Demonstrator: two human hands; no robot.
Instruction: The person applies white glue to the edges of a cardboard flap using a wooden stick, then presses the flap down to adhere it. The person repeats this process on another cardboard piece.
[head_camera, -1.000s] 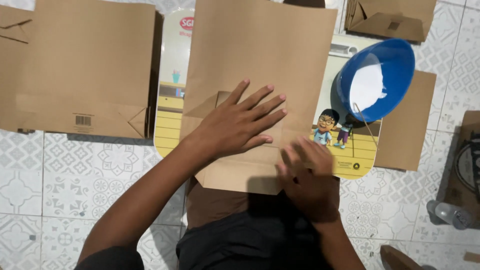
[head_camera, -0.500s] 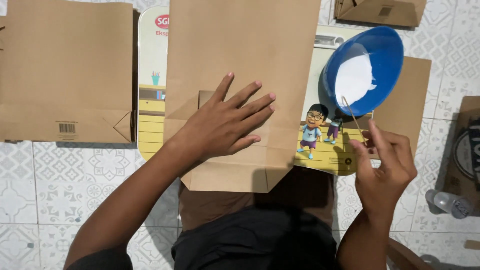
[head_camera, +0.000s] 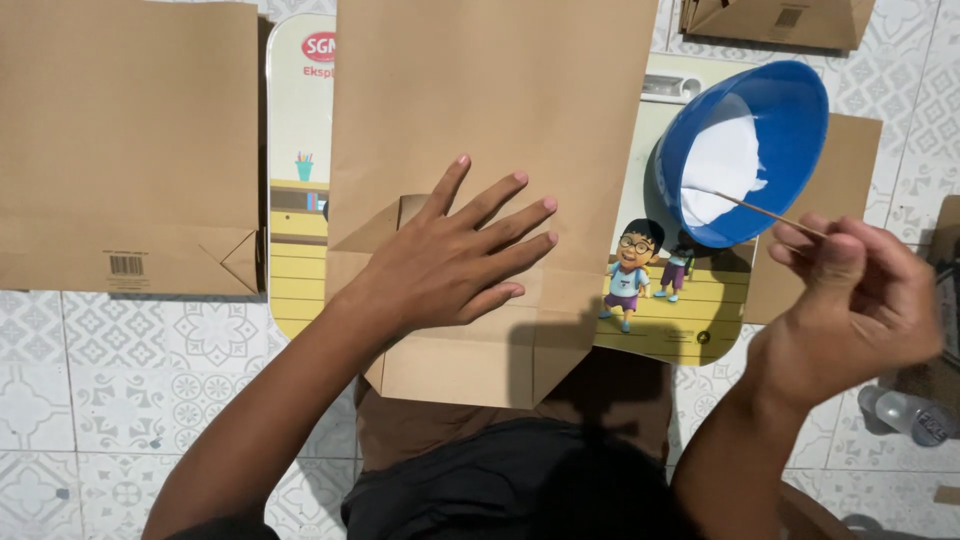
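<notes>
On the board (head_camera: 300, 200) | left hand (head_camera: 455, 265) flat, fingers spread on paper bag (head_camera: 490, 110) | right hand (head_camera: 850, 300) pinching thin stick (head_camera: 760, 210), tip in blue bowl (head_camera: 790, 100), probably glue | load lightly.

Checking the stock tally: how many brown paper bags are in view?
4, maybe more out of frame. One flat under the left hand, one at far left, one at the top right edge, one partly hidden under the blue bowl.
</notes>
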